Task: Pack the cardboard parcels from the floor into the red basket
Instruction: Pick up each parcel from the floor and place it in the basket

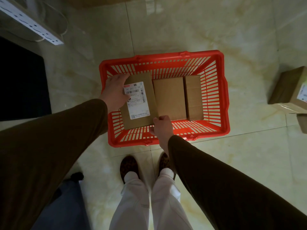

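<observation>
The red basket stands on the tiled floor in front of my feet. Inside it lie two plain cardboard parcels, one in the middle and a narrower one to its right. A third parcel with a white shipping label sits over the basket's left part. My left hand grips its left edge, with the thumb on the label. My right hand holds its near right corner.
Two more cardboard parcels lie on the floor at the right edge, a larger labelled one and a corner of another. A white perforated shelf and a dark panel are at the left. My feet stand just behind the basket.
</observation>
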Action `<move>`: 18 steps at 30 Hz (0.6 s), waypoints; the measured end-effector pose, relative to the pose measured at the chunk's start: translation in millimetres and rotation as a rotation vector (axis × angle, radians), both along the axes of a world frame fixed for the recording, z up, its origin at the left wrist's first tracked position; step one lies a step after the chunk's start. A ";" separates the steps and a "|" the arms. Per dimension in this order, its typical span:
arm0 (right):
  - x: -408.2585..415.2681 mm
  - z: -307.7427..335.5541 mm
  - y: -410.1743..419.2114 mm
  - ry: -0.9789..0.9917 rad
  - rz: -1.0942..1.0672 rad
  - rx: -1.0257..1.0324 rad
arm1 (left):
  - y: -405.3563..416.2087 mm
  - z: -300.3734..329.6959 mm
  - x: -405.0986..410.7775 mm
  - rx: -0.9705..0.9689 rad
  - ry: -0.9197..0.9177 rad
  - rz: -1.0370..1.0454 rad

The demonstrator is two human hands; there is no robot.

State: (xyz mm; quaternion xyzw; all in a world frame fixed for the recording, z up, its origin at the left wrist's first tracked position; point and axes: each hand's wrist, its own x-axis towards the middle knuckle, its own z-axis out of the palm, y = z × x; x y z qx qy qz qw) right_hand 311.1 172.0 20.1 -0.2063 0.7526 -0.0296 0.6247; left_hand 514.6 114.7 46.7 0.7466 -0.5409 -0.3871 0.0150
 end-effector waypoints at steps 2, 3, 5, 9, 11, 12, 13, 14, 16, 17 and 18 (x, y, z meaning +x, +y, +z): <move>0.3 -7.1 1.4 0.023 0.046 -0.004 | 1.2 -2.9 1.6 -0.019 -0.026 -0.033; 0.7 -7.8 2.3 0.032 0.072 -0.008 | 2.6 -4.8 2.3 -0.025 -0.038 -0.039; 0.2 -6.9 4.2 0.037 0.093 -0.024 | 5.5 -8.1 2.6 -0.010 -0.050 -0.015; -1.6 -4.0 5.1 0.031 0.157 -0.047 | 9.9 -9.7 -0.9 0.004 -0.020 0.024; -0.9 -1.4 5.0 0.045 0.177 -0.025 | 10.4 -9.6 -0.1 -0.004 -0.009 0.025; 0.0 0.3 4.6 0.045 0.160 -0.012 | 10.6 -9.3 0.3 -0.004 -0.011 0.021; 0.4 1.2 4.5 0.049 0.157 -0.011 | 10.6 -9.7 0.7 -0.003 -0.018 0.016; 0.9 2.3 3.9 0.052 0.180 -0.019 | 10.5 -9.5 0.6 0.000 -0.027 0.010; 1.1 3.2 4.1 0.031 0.195 -0.045 | 10.4 -8.6 -0.4 0.015 -0.045 -0.005; 0.0 4.4 4.4 0.020 0.182 -0.047 | 10.7 -7.6 -1.4 0.025 -0.051 -0.011; -0.2 6.3 4.3 0.015 0.185 -0.042 | 11.4 -6.1 -2.3 0.032 -0.057 -0.013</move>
